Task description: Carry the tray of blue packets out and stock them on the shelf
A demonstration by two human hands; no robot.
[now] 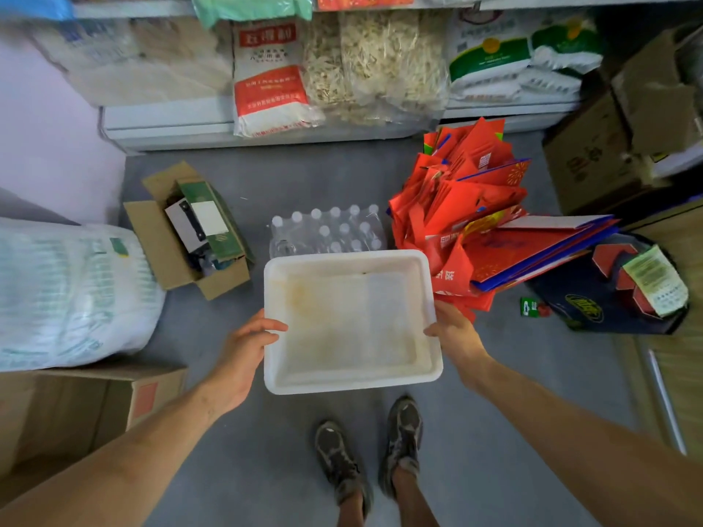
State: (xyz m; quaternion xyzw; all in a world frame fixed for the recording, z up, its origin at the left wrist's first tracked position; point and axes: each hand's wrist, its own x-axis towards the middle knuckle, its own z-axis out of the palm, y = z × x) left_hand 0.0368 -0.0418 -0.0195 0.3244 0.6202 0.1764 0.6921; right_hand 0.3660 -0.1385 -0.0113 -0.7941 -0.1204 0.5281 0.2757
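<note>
**A:** First entry?

**B:** One white plastic tray, rectangular, raised rim, yellowish staining on its bare bottom. Location: held level in mid-air at the centre of the view, above the grey floor, just ahead of a pair of shoes.

**A:** Held how?

**B:** By both hands. The left hand grips the left rim near the close corner, thumb over the lip, fingers curled beneath. The right hand grips the right rim opposite, thumb on top, fingers underneath and hidden.

**A:** Next out?

**B:** One shrink-wrapped pack of water bottles, white caps up, on the floor just beyond the tray's far edge.

**A:** To the left?

**B:** One open cardboard box, flaps spread, with a green carton and a black-and-white item inside. Further left, one large white sack with green print, lying on its side. Nearer the person, one shut carton.

**A:** To the right?

**B:** A heap of red paper bags, some blue-edged, close by the tray's far right corner. Whether they touch it, I cannot tell. Brown cartons are stacked beyond.

**A:** Back row?

**B:** A low white shelf along the wall. On it stand one red-and-white sack with printed characters, clear bags of pale dried strips beside it, and white bags with green labels at the right end.
</note>
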